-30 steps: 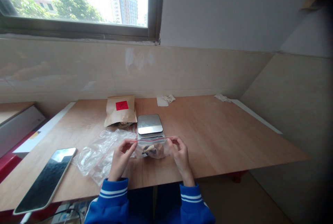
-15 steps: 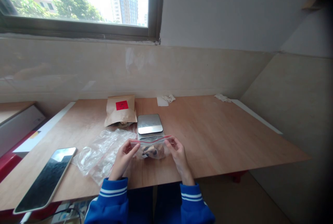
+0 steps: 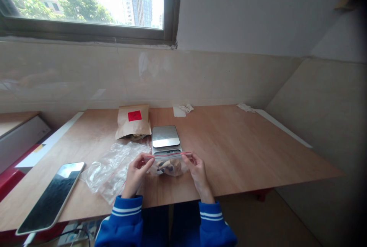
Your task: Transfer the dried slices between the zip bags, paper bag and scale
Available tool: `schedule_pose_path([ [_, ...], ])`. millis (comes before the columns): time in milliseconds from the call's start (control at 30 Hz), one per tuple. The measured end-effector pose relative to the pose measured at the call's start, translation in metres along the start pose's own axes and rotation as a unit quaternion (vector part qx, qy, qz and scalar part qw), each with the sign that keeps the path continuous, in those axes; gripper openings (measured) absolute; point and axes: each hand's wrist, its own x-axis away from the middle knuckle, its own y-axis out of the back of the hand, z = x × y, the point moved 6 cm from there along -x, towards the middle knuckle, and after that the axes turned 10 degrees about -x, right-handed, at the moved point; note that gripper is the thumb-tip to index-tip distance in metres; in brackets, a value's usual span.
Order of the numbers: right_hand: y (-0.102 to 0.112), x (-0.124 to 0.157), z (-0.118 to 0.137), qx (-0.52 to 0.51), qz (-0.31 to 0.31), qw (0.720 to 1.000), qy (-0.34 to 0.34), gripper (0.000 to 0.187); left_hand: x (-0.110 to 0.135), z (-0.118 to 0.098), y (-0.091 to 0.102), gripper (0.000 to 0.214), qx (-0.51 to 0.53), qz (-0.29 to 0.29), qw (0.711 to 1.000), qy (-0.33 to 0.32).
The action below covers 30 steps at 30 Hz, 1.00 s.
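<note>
While a small clear zip bag (image 3: pixel 168 168) with a red-lined closure is held up by both hands, the hands are kept apart, one at each end of its top edge. The left end is pinched between thumb and fingers by the left hand (image 3: pixel 135 176), and the right end is pinched in the same way by the right hand (image 3: pixel 199 176). Whether the closure is pressed shut cannot be told. Brown pieces are seen inside the bag, but their kind cannot be told.

The bag is held just in front of a flat digital kitchen scale (image 3: pixel 165 137) with a metal top, and it partly hides the front of the scale. Whether it touches the wooden table (image 3: pixel 243 155) cannot be told. Just behind the scale, a brown paper bag (image 3: pixel 133 124) with a red label is placed. A crumpled clear plastic bag (image 3: pixel 111 168) is lying beside the left hand, and a smartphone (image 3: pixel 51 197) is lying further left, near the table edge. Two crumpled pieces of white tissue (image 3: pixel 184 110) are placed along the wall.
</note>
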Motion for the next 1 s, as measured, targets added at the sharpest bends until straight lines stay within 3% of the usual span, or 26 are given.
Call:
schedule_pose_path([
  [200, 0.001, 0.000, 0.002, 0.007, 0.010, 1.000, 0.023, 0.025, 0.000, 0.001, -0.001, 0.020, -0.005, 0.000, 1.000, 0.002],
  [400, -0.001, 0.001, -0.007, -0.021, 0.007, 1.000, -0.015, 0.029, 0.000, -0.002, -0.004, 0.024, 0.010, 0.014, 1.000, 0.013],
  [600, -0.010, 0.005, -0.002, -0.089, 0.048, 0.994, -0.044, 0.036, 0.002, -0.008, -0.010, 0.025, 0.031, 0.047, 0.998, 0.017],
  [733, -0.012, 0.007, 0.000, -0.065, 0.064, 0.995, -0.049, 0.033, 0.001, -0.001, -0.012, 0.026, 0.037, 0.036, 0.999, 0.013],
  [1000, -0.011, 0.004, -0.005, -0.024, 0.025, 0.999, -0.025, 0.028, -0.002, 0.013, -0.013, 0.027, 0.030, 0.009, 0.999, 0.015],
])
